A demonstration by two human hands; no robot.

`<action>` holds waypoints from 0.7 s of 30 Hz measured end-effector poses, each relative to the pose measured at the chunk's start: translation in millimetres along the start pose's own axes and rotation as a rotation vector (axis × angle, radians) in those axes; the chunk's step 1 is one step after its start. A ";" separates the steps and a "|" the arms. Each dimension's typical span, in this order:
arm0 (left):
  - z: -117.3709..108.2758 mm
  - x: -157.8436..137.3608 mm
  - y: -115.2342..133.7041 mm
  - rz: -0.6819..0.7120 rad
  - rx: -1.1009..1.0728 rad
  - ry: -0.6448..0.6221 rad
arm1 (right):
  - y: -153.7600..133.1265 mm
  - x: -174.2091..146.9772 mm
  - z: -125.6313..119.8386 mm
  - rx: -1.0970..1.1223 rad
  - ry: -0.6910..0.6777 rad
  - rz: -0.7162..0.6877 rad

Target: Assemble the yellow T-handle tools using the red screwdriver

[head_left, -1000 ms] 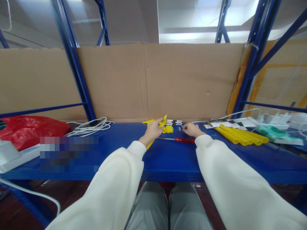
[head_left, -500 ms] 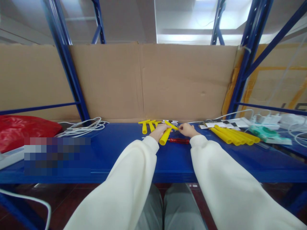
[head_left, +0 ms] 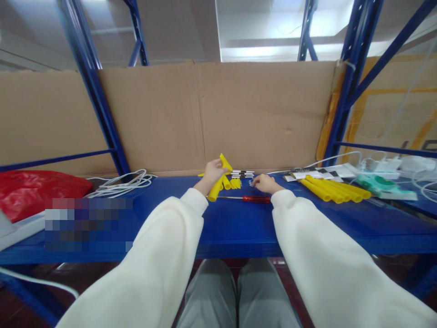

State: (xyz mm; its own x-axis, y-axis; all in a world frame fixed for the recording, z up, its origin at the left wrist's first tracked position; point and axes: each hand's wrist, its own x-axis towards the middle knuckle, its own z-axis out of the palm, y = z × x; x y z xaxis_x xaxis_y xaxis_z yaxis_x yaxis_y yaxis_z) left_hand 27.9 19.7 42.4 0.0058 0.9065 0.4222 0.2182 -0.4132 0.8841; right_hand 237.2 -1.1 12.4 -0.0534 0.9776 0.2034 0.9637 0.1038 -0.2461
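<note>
My left hand [head_left: 212, 174] is closed around a yellow T-shaped piece [head_left: 215, 191], a flared tube with a crossbar at its far end. Similar yellow T-shaped pieces lie on the table just behind it, partly hidden by the hand. My right hand [head_left: 265, 184] rests low over the table, fingers curled together beside a few small screws [head_left: 251, 183]. Whether a screw is between those fingertips is too small to tell. Small yellow parts [head_left: 235, 183] lie between the two hands. Nearer to me, a screwdriver [head_left: 256, 199] with a red handle points left.
Black-and-white strips [head_left: 242, 174] lie at the back against the cardboard wall [head_left: 266, 114]. Several yellow tubes [head_left: 331, 190] lie at right, near a green-and-white object [head_left: 378, 184] and white cables. Coiled white cable [head_left: 131, 182] and a red bag [head_left: 44, 191] are at left.
My left hand has moved left with the yellow T-shaped piece, away from my right hand. My right hand has stayed near the screws, which now show.
</note>
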 end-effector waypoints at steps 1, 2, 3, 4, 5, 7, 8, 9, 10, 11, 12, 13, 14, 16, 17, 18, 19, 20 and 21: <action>-7.6 -1.6 1.9 0.104 0.114 0.040 | 0.0 0.7 0.5 -0.005 -0.008 -0.004; -14.3 -4.0 3.0 0.198 0.229 0.067 | 0.2 1.3 1.0 -0.012 -0.014 -0.004; -19.8 -7.3 3.2 0.278 0.338 0.084 | 0.7 1.9 1.5 -0.021 -0.016 -0.003; -23.9 -11.2 2.5 0.328 0.432 0.097 | 1.4 2.3 2.0 -0.030 -0.018 -0.002; -26.6 -15.6 0.8 0.363 0.506 0.104 | 2.2 2.8 2.6 -0.037 -0.019 0.000; -28.8 -24.7 -4.4 0.424 0.595 0.113 | 3.8 3.4 3.8 -0.045 -0.023 0.002; -28.8 -28.8 -7.5 0.454 0.621 0.118 | 4.5 3.7 4.5 -0.047 -0.023 0.001; -28.6 -32.4 -10.5 0.478 0.648 0.110 | 5.1 3.9 5.2 -0.048 -0.023 -0.003; -28.2 -35.3 -13.1 0.501 0.670 0.093 | 5.5 4.0 6.0 -0.050 -0.023 -0.010; -28.0 -37.8 -15.2 0.520 0.686 0.081 | 5.7 4.1 6.6 -0.055 -0.023 -0.015; -27.8 -39.8 -16.7 0.535 0.697 0.073 | 5.8 4.1 7.2 -0.063 -0.025 -0.020; -27.8 -41.5 -17.6 0.545 0.706 0.064 | 5.8 4.1 7.7 -0.074 -0.026 -0.023; -27.7 -43.0 -18.1 0.550 0.714 0.054 | 5.7 3.9 8.1 -0.086 -0.029 -0.024; -27.4 -45.6 -18.4 0.545 0.732 0.019 | 5.3 3.4 8.5 -0.113 -0.034 -0.024; -27.3 -46.7 -18.4 0.537 0.738 -0.002 | 5.0 3.0 8.4 -0.122 -0.034 -0.024; -27.2 -47.7 -18.4 0.528 0.741 -0.021 | 4.6 2.5 8.2 -0.128 -0.034 -0.026; -27.2 -48.4 -18.4 0.518 0.738 -0.034 | 4.3 2.0 7.9 -0.128 -0.033 -0.027; -27.5 -48.8 -18.4 0.507 0.729 -0.040 | 3.9 1.5 7.5 -0.123 -0.033 -0.029; -28.1 -49.0 -18.3 0.496 0.715 -0.041 | 3.6 1.0 7.1 -0.115 -0.032 -0.030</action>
State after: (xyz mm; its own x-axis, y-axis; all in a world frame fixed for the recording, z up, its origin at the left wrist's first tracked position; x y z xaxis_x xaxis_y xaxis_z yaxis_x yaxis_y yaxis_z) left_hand -3.8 -19.7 11.1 0.2944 0.6441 0.7060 0.7413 -0.6201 0.2566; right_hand 238.8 1.5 5.0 -0.0890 0.9799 0.1785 0.9850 0.1132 -0.1301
